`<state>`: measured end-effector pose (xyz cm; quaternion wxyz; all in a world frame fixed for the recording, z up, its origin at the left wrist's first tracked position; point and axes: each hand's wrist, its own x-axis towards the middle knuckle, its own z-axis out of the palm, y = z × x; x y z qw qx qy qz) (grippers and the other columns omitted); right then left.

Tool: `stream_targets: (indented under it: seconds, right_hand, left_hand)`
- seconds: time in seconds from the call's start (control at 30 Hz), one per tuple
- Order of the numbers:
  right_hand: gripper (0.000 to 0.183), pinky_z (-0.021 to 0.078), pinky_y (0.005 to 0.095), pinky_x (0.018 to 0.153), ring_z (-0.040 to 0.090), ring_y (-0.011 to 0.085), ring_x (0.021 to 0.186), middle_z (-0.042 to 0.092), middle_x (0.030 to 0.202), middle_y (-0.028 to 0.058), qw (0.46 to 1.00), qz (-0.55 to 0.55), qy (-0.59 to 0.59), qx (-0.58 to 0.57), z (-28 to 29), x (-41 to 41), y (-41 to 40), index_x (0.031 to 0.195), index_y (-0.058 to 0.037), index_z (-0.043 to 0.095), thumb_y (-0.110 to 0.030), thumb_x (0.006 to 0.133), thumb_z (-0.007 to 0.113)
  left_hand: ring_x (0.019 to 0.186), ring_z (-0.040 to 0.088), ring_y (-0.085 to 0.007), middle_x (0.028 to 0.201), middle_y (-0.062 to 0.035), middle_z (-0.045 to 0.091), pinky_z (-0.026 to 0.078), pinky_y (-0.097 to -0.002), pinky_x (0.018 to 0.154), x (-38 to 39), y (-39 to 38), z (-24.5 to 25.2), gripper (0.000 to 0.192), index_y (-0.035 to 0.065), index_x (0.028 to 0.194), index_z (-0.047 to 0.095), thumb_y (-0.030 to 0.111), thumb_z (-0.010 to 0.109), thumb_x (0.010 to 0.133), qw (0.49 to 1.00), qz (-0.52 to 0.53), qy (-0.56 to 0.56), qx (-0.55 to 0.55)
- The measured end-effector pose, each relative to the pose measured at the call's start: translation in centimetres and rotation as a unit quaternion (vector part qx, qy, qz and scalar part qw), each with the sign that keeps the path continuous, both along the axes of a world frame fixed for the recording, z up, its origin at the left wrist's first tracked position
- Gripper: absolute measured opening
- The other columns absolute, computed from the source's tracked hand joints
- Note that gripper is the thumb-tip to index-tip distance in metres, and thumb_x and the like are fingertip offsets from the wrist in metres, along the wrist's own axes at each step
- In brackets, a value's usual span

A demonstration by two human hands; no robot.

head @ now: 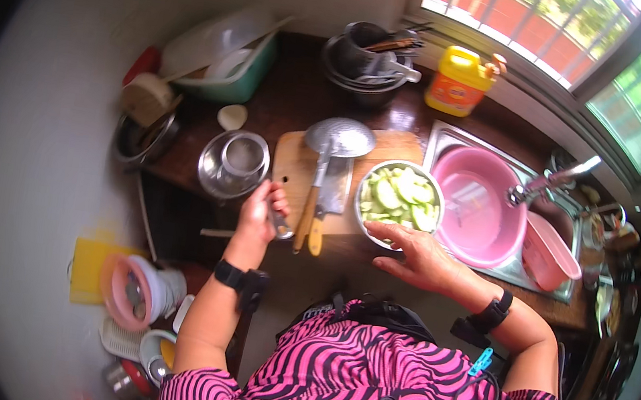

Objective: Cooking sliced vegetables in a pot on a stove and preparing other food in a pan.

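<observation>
My left hand (263,213) is closed around a dark handle with a metal end (283,230). What the handle belongs to is hidden by my fingers. Just beyond that hand is a shiny steel bowl (210,164) with a smaller round metal cup (244,153) in it. My right hand (419,257) has its fingers apart over the near rim of a bowl (443,201) full of pale green vegetable slices (400,195); whether it touches the rim I cannot tell. Between my hands, a metal spatula (338,137) and a cleaver (334,186) lie on a wooden cutting board (292,163).
On the right, a pink basin (477,205) sits in the steel sink (441,134) under a faucet (554,179), beside a pink oblong tub (550,254). A yellow detergent jug (458,84), stacked dark pots (364,78) and a green bin (251,78) stand along the back.
</observation>
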<state>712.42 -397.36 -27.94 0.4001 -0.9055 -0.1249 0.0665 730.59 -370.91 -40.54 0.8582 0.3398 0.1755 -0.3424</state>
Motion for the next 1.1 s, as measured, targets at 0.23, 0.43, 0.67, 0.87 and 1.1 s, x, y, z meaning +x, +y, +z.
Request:
stream_targets:
  seconds: [0.23,0.43,0.67,0.87,1.1]
  right_hand:
    - [0.046,0.0534,0.0313,0.075,0.064,0.0212,0.090,0.064,0.103,0.0126,0.975,-0.213,0.038,0.051,-1.7,-9.7,-8.7,0.127,-0.0083,0.049,-0.007,0.083,0.062]
    - [0.046,0.0528,0.0284,0.074,0.063,0.0143,0.087,0.064,0.101,0.0103,0.915,-0.394,0.044,0.080,-2.2,-19.5,-13.0,0.127,-0.0083,0.051,-0.003,0.082,0.062]
    - [0.039,0.0523,0.0285,0.076,0.064,0.0150,0.084,0.066,0.095,0.0092,0.874,-0.478,0.005,0.085,-3.0,-29.8,-16.4,0.120,-0.0067,0.055,-0.011,0.083,0.064]
    - [0.037,0.0514,0.0311,0.078,0.065,0.0208,0.087,0.067,0.096,0.0129,0.839,-0.542,-0.012,0.050,-3.7,-42.7,-20.8,0.118,-0.0062,0.056,-0.017,0.084,0.064]
    - [0.034,0.0513,0.0316,0.077,0.065,0.0218,0.086,0.067,0.093,0.0123,0.788,-0.614,0.025,0.017,-3.7,-55.9,-25.3,0.113,-0.0057,0.059,-0.018,0.082,0.063]
  left_hand:
    - [0.061,0.049,-0.0125,0.072,0.0000,0.052,0.045,-0.0284,0.059,2.0,0.0,-4.0,0.030,0.0086,0.093,0.058,0.036,0.046,0.095,1.000,0.014,0.025,-0.011]
    - [0.065,0.050,-0.0139,0.078,-0.0012,0.054,0.046,-0.0275,0.062,0.8,-0.5,-4.2,0.065,0.0046,0.108,0.057,0.060,0.028,0.093,1.000,0.001,0.003,0.012]
    - [0.091,0.055,-0.0214,0.110,-0.0116,0.059,0.045,-0.0320,0.085,-1.5,0.0,-9.9,0.108,-0.0088,0.124,0.047,0.083,0.034,0.069,0.975,-0.077,-0.157,-0.136]
    - [0.105,0.059,-0.0204,0.126,-0.0110,0.055,0.052,-0.0384,0.087,-8.9,-6.2,-9.3,0.094,-0.0001,0.129,0.045,0.077,0.032,0.077,0.999,0.050,-0.006,0.014]
    - [0.047,0.042,-0.0081,0.058,0.0044,0.044,0.037,-0.0221,0.046,-26.0,-28.5,-2.6,0.024,0.0153,0.078,0.049,0.034,0.054,0.092,0.968,-0.197,-0.072,0.134]
